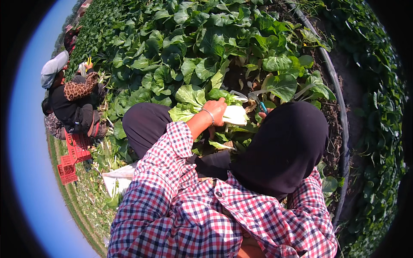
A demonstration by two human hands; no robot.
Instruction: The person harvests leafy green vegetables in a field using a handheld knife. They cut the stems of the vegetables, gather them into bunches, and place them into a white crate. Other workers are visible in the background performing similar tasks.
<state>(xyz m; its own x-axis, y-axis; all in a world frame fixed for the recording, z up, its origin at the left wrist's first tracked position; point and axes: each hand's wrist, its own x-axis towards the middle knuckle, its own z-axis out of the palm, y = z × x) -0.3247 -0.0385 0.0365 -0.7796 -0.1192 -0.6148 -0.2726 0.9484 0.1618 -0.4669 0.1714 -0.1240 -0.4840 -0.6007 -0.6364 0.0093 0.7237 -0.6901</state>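
Note:
My left hand (215,111), with a metal bangle at the wrist, grips a head of bok choy (235,115). Its thick white base points right, and its green leaves spread to the left under the hand. Beyond my raised right knee, only some fingers of my right hand (263,114) show, closed around the teal handle of a cutting tool (263,105). The tool's blade is hard to make out against the stalks. Just past both hands, a leafy plant (280,86) leans over bare soil. Cut leaves and a loose pale stalk (222,145) lie below the held head.
Dense bok choy rows (193,42) fill the ground ahead. A grey hose (338,87) curves along the right furrow. At left, a co-worker in a cap (74,96) crouches near red plastic crates (75,145). A white container (117,180) stands beside my left arm.

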